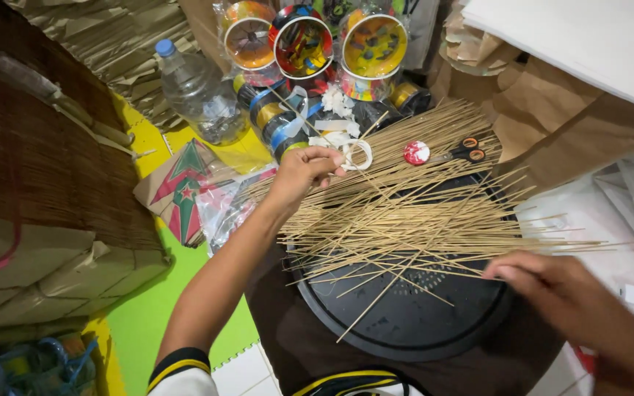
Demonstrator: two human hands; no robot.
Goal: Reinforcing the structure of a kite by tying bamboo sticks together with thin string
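Note:
My left hand [304, 172] reaches over a heap of thin bamboo sticks [412, 213], fingers pinched on a white tape roll [359, 155] at the far edge of the pile. My right hand [563, 293] rests at the right, fingertips touching the ends of several sticks. The sticks lie fanned across a round black tray [405, 323] on my lap.
A clear plastic bottle [198, 92] stands at the back left beside colourful string spools [302, 48]. Scissors [466, 152] and a red-white round lid [417, 153] lie on the sticks. Stacked brown paper bundles [45, 213] fill the left; brown and white paper [574, 95] the right.

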